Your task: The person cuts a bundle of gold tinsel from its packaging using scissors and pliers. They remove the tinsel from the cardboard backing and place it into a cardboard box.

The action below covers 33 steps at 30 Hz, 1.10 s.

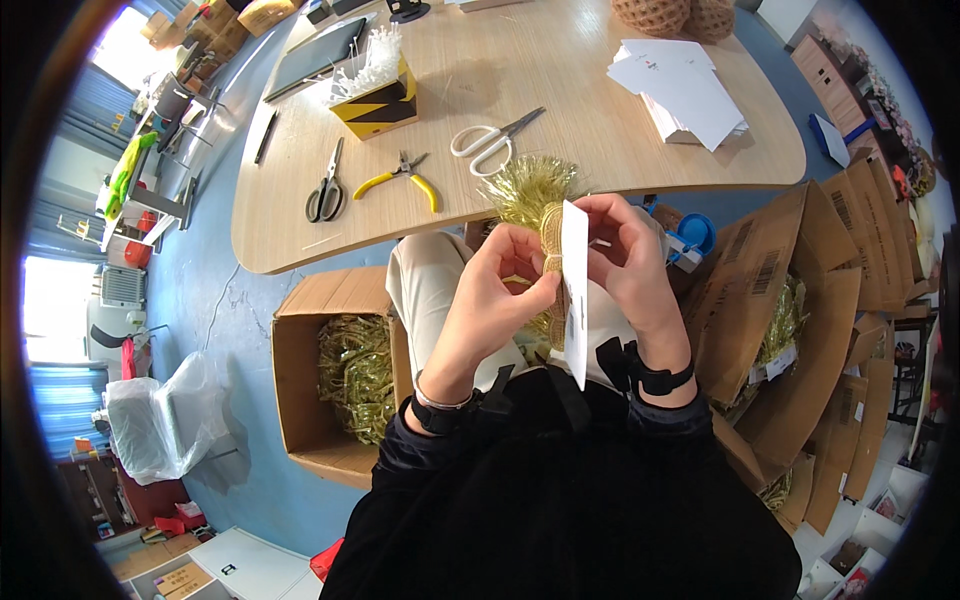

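Observation:
Above my lap, my left hand (517, 274) pinches a bundle of braided gold cord (553, 247) with a gold tinsel fringe (536, 184) spreading from its far side. A white card (576, 300), seen nearly edge-on, stands against the bundle. My right hand (619, 244) grips at the card's far right side, its fingertips partly hidden behind it. A thin white tie crosses the bundle near my left fingertips. On the table ahead lie white-handled scissors (491, 146), yellow-handled pliers (405, 174) and black-handled scissors (326, 191).
A box of white plastic ties (375, 97) and a stack of white cards (686, 90) stand on the wooden table (555, 97). Cardboard boxes holding gold tinsel flank me, one at left (300, 375) and one at right (810, 382). Twine balls (652, 15) sit at the far edge.

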Tool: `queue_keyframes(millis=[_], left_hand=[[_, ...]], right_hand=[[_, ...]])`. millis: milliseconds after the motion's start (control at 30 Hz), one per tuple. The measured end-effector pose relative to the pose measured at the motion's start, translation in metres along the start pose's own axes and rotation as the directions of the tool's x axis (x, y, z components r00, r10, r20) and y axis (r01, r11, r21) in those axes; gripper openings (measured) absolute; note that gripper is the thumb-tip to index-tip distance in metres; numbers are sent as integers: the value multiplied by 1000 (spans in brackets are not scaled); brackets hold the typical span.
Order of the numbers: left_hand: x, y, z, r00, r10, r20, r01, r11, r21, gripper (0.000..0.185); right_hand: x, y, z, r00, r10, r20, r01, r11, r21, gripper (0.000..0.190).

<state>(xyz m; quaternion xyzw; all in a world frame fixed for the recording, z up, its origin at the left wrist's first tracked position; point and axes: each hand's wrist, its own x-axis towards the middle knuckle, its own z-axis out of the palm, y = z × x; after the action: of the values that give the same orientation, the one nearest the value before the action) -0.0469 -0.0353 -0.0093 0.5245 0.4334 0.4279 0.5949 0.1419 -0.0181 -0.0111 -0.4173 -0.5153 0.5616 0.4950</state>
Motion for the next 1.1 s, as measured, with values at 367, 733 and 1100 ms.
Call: queue_keyframes(millis=[367, 733, 1100], left_hand=[[-1, 4, -2, 998, 7, -70, -5, 1000, 21, 21], [0, -1, -4, 995, -5, -96, 7, 1000, 22, 22], [0, 2, 12, 955, 96, -281, -98, 995, 9, 25]], right_hand=[[-1, 1, -2, 992, 26, 125, -35, 997, 64, 37], [0, 6, 0, 992, 76, 99, -84, 993, 79, 33], [-8, -9, -1, 998, -53, -39, 57, 993, 103, 56]])
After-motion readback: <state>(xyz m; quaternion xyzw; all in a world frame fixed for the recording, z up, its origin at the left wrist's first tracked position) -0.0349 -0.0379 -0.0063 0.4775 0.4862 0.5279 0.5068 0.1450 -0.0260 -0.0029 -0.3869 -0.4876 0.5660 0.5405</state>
